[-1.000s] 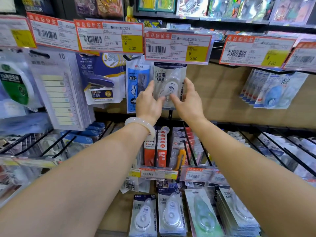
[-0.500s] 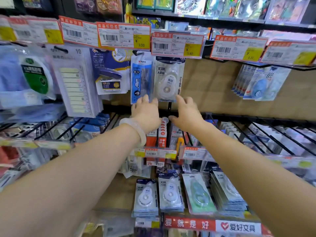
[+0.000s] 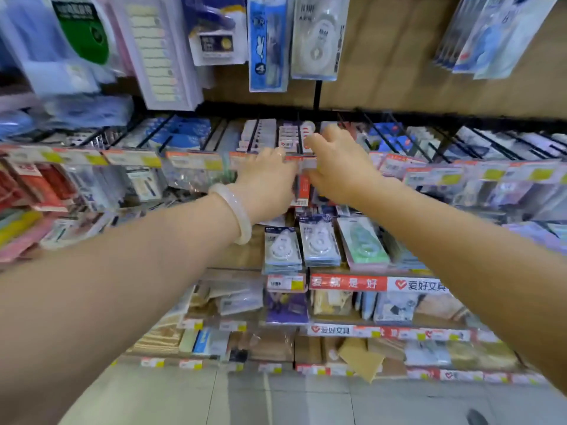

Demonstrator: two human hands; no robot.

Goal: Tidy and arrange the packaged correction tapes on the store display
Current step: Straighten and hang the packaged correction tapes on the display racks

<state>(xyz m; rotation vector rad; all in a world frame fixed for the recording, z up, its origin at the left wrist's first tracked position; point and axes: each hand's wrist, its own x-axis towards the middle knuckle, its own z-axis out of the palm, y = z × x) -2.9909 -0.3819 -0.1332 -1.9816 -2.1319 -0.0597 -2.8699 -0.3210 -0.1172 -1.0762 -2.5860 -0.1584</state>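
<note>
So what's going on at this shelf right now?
A person is tidying a stationery display. Both hands are at the middle row of hooks: the left hand, with a pale bangle on its wrist, and the right hand reach among red-and-white packs behind the price tags. The frame is blurred, so any grip is unclear. Packaged correction tapes hang just below, untouched.

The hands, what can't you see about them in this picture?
- Head view: left hand fingertips, hidden behind the price tag rail.
- Right hand is blurred; its grip cannot be told.
- Red packet between the hands: mostly covered, print unreadable.
</note>
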